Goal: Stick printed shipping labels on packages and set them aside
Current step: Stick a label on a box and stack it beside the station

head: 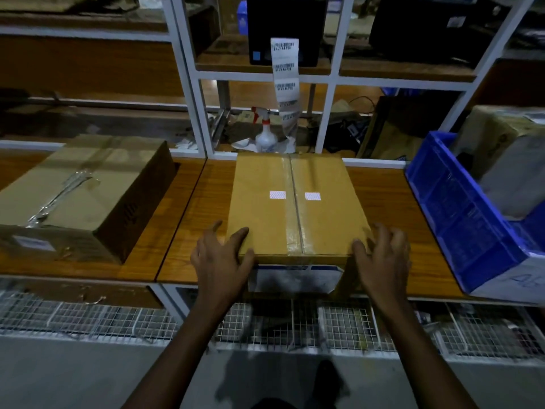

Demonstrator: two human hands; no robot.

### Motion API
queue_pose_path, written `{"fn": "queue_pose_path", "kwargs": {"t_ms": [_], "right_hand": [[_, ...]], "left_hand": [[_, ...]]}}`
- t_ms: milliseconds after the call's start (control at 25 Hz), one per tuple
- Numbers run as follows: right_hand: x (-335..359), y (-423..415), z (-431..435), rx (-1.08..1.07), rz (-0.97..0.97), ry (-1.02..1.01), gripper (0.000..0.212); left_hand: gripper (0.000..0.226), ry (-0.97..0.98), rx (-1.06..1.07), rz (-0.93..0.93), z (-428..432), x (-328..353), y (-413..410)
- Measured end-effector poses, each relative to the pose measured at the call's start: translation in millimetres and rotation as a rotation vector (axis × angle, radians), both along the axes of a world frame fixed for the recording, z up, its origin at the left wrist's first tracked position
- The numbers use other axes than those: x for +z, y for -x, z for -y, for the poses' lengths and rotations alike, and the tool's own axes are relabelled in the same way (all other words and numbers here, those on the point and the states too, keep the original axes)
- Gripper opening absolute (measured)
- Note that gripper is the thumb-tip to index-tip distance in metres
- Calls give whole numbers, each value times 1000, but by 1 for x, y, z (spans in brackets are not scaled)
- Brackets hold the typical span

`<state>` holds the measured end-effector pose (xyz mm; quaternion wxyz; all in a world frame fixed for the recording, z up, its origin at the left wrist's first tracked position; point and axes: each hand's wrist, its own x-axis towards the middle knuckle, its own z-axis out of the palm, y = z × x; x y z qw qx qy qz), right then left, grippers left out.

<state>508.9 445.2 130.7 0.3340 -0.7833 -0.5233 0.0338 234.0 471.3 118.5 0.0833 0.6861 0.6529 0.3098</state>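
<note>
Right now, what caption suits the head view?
The left hand and right hand touch the near corners of a taped box; printed labels hang from the printer behind.

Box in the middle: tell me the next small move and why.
Probably lift the right hand to the label strip hanging from the printer and tear one label off. The box lies flat on the table. The right hand and the left hand rest open at its near corners, and neither holds a label.
</note>
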Motion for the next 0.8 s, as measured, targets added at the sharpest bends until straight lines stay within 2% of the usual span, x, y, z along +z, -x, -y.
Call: {"fn": "queue_pose_path", "kwargs": {"t_ms": [80, 200, 360, 560, 800], "right_hand": [[23, 6, -26, 114, 151, 64, 52], [34, 21, -74, 302, 241, 305, 62], [16, 34, -98, 381, 402, 505, 69], [9, 38, -98, 348, 481, 534, 66], [13, 35, -100, 383, 421, 572, 66]], "left_hand": [[67, 54, -67, -172, -26, 24, -14], [68, 160, -183, -371, -70, 39, -41], [70, 258, -220, -508, -95, 24, -59], [69, 230, -200, -551, -95, 14, -62], [69, 267, -216, -521, -93, 16, -59]]}}
